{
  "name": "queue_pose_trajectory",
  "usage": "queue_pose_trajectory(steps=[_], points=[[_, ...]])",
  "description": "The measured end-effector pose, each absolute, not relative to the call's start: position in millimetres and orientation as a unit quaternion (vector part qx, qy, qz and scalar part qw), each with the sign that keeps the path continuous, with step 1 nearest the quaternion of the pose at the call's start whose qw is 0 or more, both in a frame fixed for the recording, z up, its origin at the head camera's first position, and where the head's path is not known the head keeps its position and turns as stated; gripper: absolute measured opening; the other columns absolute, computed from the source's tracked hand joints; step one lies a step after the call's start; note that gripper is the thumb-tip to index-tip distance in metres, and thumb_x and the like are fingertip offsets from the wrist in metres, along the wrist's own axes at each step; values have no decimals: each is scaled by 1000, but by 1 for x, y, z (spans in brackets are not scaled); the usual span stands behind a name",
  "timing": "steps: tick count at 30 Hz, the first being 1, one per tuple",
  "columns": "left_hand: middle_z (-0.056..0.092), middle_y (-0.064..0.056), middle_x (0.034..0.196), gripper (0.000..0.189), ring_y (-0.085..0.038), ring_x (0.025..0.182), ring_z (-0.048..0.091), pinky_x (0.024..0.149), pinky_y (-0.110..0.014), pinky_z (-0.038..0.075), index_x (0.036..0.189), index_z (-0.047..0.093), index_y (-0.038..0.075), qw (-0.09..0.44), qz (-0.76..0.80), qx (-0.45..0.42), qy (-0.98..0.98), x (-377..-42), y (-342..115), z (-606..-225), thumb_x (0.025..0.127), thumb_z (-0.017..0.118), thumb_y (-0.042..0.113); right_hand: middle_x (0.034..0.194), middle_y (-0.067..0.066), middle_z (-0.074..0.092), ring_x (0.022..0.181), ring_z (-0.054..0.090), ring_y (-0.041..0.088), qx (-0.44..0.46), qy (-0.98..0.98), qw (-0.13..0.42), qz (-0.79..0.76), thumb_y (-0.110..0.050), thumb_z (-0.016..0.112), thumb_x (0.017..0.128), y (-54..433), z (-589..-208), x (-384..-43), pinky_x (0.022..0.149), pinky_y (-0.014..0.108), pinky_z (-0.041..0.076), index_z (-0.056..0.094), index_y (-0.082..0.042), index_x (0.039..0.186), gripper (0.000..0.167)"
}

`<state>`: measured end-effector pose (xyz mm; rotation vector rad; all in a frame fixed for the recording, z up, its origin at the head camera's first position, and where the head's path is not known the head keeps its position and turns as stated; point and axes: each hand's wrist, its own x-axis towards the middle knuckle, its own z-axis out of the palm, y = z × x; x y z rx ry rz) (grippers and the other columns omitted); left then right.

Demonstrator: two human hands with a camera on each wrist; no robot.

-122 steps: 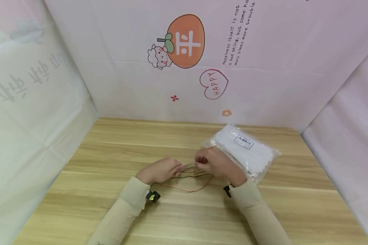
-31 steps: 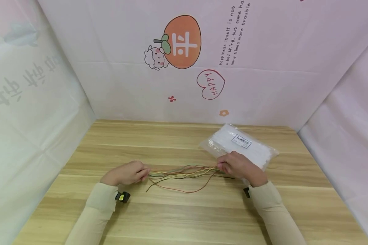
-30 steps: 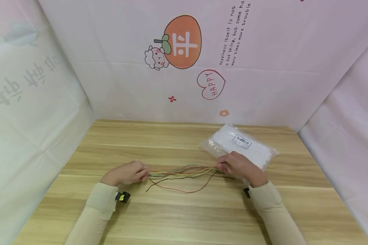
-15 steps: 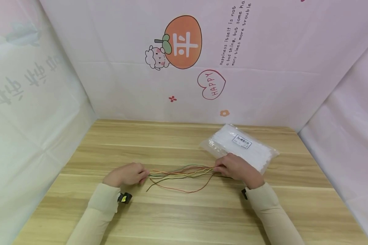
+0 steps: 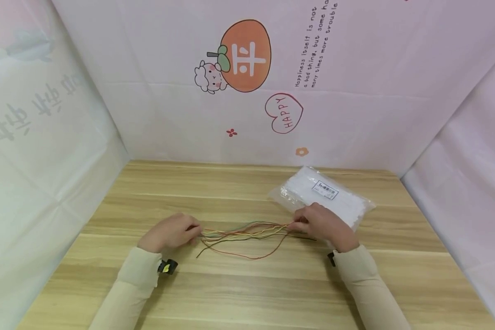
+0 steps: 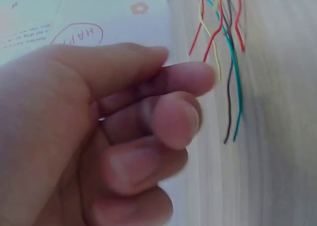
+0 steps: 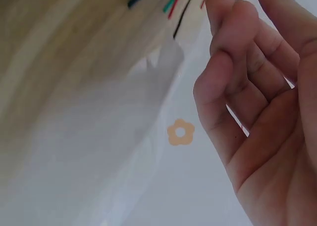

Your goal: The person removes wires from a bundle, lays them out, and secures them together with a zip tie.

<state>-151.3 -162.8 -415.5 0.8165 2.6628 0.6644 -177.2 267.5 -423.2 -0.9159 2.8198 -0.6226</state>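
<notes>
A loose bundle of thin coloured wires point(image 5: 251, 235), in red, yellow, green and black, stretches across the middle of the wooden table. At its left end is my left hand point(image 5: 175, 231), fingers loosely bent and nothing between them. The left wrist view puts the wire ends, a green wire point(image 6: 238, 87) among them, beyond the fingertips. My right hand point(image 5: 323, 224) hovers at the bundle's other end. In the right wrist view its fingers point(image 7: 235, 28) are bent and apart from the thumb; a black wire point(image 7: 182, 20) ends beside them. The thumb tip is cut off there.
Behind my right hand lies a clear plastic bag point(image 5: 346, 204) of white contents with a barcode label point(image 5: 325, 189). A printed cloth point(image 5: 181, 123) hangs along the table's back edge, with more cloth at both sides. One red wire point(image 5: 247, 257) bows toward me.
Since the first frame my hands have moved apart to the two ends of the wires. In the last half second, the left fingers have loosened off the ends and the right hand has shifted slightly right.
</notes>
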Motion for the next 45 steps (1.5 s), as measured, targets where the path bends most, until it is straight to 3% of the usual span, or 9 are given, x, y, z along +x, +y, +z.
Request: queue_pose_trajectory(steps=[4, 8, 10, 13, 17, 19, 27, 38, 45], points=[[52, 10, 68, 28, -3, 58, 44, 58, -22, 41, 80, 63, 15, 90, 237, 291, 923, -152, -152, -415, 108, 60, 17, 68, -13, 58, 61, 46, 2, -280, 939, 47, -193, -27, 75, 100, 272, -417, -178, 62, 23, 42, 70, -18, 76, 26], [68, 6, 88, 11, -7, 78, 62, 72, -28, 55, 98, 70, 12, 60, 241, 308, 919, -149, -132, -414, 104, 68, 22, 78, -9, 70, 69, 57, 4, -263, 947, 26, -184, -23, 74, 100, 280, -412, -179, 70, 29, 50, 76, -16, 86, 16], [73, -1, 103, 22, -14, 92, 68, 85, -35, 59, 109, 71, 9, 54, 228, 316, 919, -146, -120, -415, 102, 71, 30, 83, -7, 74, 74, 62, 5, -255, 951, 12, -177, -21, 74, 100, 284, -409, -181, 73, 31, 55, 79, -14, 92, 12], [70, -10, 127, 61, -26, 116, 66, 103, -47, 54, 130, 67, 2, 65, 194, 316, 926, -143, -103, -417, 95, 75, 52, 89, -2, 77, 79, 68, 8, -246, 955, -3, -167, -16, 74, 99, 289, -406, -183, 76, 36, 59, 80, -10, 97, 8], [62, -12, 139, 97, -32, 124, 59, 105, -53, 50, 144, 58, 1, 86, 143, 304, 938, -141, -86, -422, 80, 80, 69, 92, 4, 78, 82, 70, 14, -240, 958, -3, -155, -12, 74, 98, 290, -404, -188, 78, 39, 60, 80, -6, 99, 8], [60, -12, 137, 98, -32, 123, 59, 102, -52, 50, 143, 58, 2, 90, 127, 300, 941, -141, -81, -424, 77, 84, 69, 89, 4, 77, 81, 68, 14, -240, 960, -1, -147, -10, 74, 97, 288, -403, -190, 77, 38, 59, 79, -6, 96, 7], [61, -2, 116, 59, -20, 101, 55, 86, -40, 51, 119, 69, 8, 81, 128, 289, 945, -146, -77, -428, 80, 89, 48, 69, -3, 61, 67, 48, 14, -219, 968, 34, -119, -2, 68, 94, 282, -405, -198, 66, 33, 44, 68, -13, 68, 28], [64, -3, 106, 31, -15, 87, 52, 80, -36, 49, 113, 71, 8, 102, 171, 282, 938, -156, -75, -429, 92, 84, 27, 80, 3, 68, 71, 53, 19, -185, 978, 11, -91, 3, 64, 87, 276, -413, -204, 62, 38, 46, 68, -14, 68, 26], [63, 2, 102, 19, -12, 86, 53, 78, -34, 50, 106, 69, 13, 101, 190, 283, 935, -163, -74, -434, 95, 82, 22, 74, 0, 60, 68, 45, 16, -207, 975, 26, -78, 0, 65, 95, 273, -418, -210, 61, 34, 39, 53, -17, 59, 41]])
